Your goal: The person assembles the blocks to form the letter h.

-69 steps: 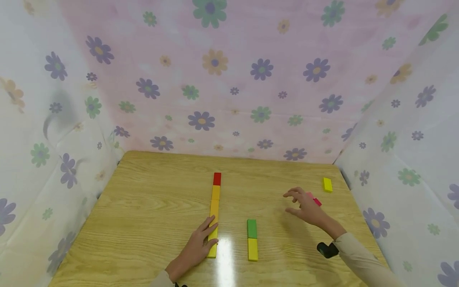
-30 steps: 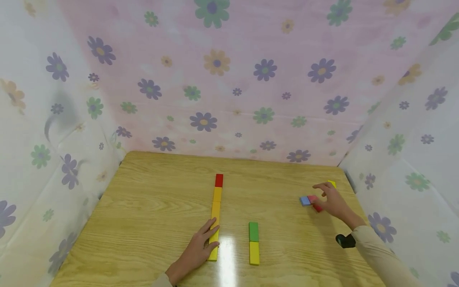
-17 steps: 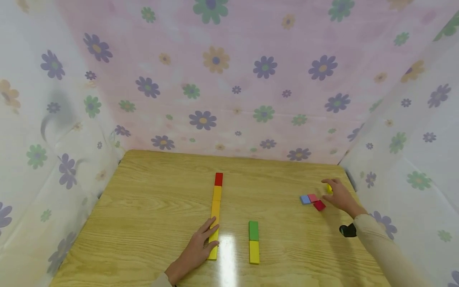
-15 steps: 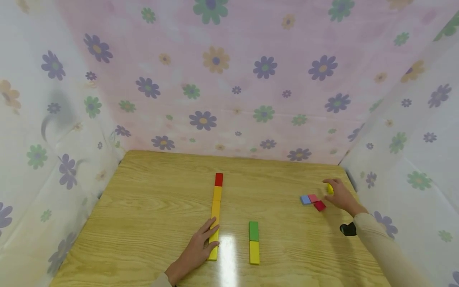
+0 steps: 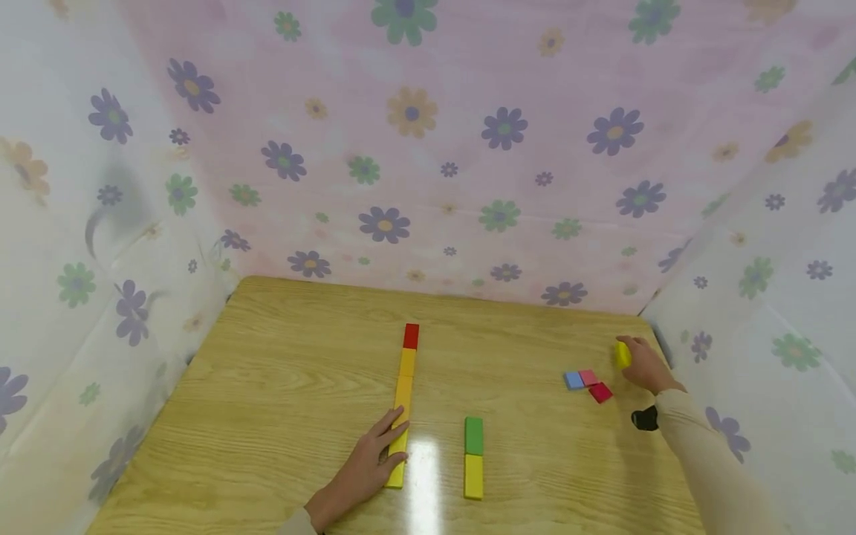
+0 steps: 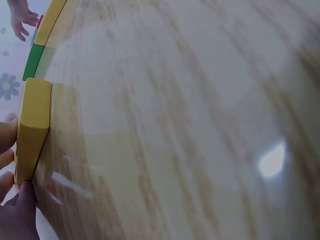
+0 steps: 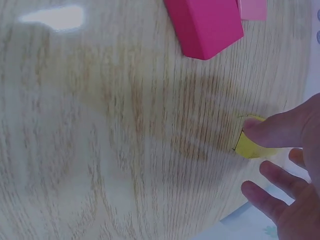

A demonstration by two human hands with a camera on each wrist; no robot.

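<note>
In the head view, my left hand (image 5: 364,464) rests on the near part of a straight row of toy blocks, fingers laid across a yellow block (image 5: 395,477). Beyond it in the row come orange blocks (image 5: 404,386) and a red block (image 5: 411,336) at the far end. The left wrist view shows fingertips touching the yellow block (image 6: 34,112). At the far right, my right hand (image 5: 647,365) pinches another yellow block (image 5: 623,354), which looks tilted. In the right wrist view, the thumb presses on this yellow block (image 7: 247,147); the fingers behind it are partly hidden.
A green block (image 5: 473,435) and a yellow block (image 5: 473,477) lie end to end right of the row. A blue block (image 5: 574,380), a pink block (image 5: 588,377) and a dark red block (image 5: 600,392) lie near my right hand. Flowered cloth (image 5: 441,148) encloses the wooden table (image 5: 301,349).
My right hand has moved right and away, past the blue, pink and dark red blocks, and has taken hold of the far yellow block. My left hand has stayed on the row.
</note>
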